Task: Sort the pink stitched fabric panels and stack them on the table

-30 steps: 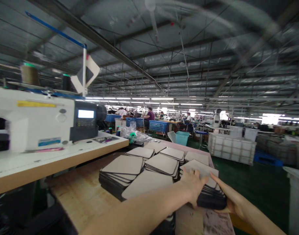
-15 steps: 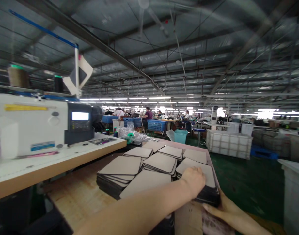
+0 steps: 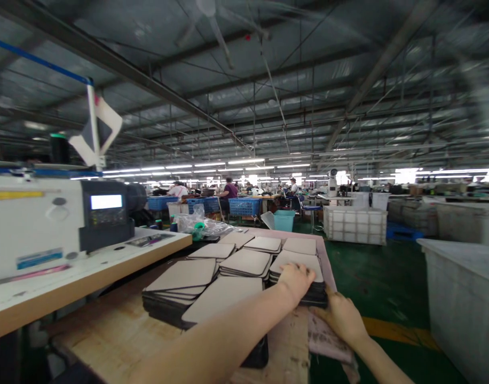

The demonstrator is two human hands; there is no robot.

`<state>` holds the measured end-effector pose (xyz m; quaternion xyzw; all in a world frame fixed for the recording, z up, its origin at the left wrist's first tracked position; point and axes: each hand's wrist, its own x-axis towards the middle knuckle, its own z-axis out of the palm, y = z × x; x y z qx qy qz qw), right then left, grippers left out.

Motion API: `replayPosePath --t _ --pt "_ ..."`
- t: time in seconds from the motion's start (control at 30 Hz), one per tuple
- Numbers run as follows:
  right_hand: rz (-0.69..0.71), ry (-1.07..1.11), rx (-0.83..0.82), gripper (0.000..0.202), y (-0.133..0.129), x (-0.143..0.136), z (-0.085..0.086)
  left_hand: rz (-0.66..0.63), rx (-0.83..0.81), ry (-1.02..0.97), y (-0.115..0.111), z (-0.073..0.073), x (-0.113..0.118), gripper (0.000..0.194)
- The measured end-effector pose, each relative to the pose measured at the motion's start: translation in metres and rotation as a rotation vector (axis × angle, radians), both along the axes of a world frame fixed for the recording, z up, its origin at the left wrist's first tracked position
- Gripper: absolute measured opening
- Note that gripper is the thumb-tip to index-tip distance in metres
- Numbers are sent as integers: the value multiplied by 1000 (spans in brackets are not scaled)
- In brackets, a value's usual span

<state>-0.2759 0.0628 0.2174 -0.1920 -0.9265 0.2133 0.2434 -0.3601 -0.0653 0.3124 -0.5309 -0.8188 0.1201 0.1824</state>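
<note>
Several stacks of square panels with rounded corners, beige on top and dark at the edges, cover a wooden table [image 3: 120, 325]. My left hand [image 3: 296, 281] reaches across to the near right stack of panels [image 3: 308, 263], its fingers bent over the beige top and its palm at the front edge. At that stack's lower right corner, my right hand [image 3: 342, 314] grips the side, thumb towards the front; part of its fingers is hidden behind the stack. Another stack [image 3: 232, 296] lies under my left forearm, and a further stack [image 3: 180, 277] sits to its left.
A sewing machine [image 3: 36, 224] with a lit screen stands on a white-topped table at left. Clear plastic bags [image 3: 204, 226] lie beyond the stacks. Big grey bins [image 3: 464, 298] stand at right on the green floor. Blue crates [image 3: 244, 207] and seated people are farther back.
My view has turned slightly right, so everything appears shifted left. Both hands remain at the near right stack, which sits a little farther forward; more of my right hand shows.
</note>
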Motion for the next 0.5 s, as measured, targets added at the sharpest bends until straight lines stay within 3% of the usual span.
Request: replayPosePath --t 0.13,0.23,0.3,0.33,0.4,0.5 --pt "39 24 -80 68 -1 36 -22 -34 -21 -20 16 35 45 58" --pt "-3 143 -283 68 -5 92 -57 -231 -23 -87 49 56 112 29" --pt "-77 191 -438 64 -10 141 -85 -425 -19 -148 74 53 166 23" --pt "-120 207 -502 61 -13 169 -100 -530 -22 -180 84 44 194 21" --pt "-231 256 -568 54 -20 232 -132 -750 -49 -249 97 11 246 22" --pt "-566 328 -604 52 -31 345 -188 -1066 -132 -337 94 -70 299 24"
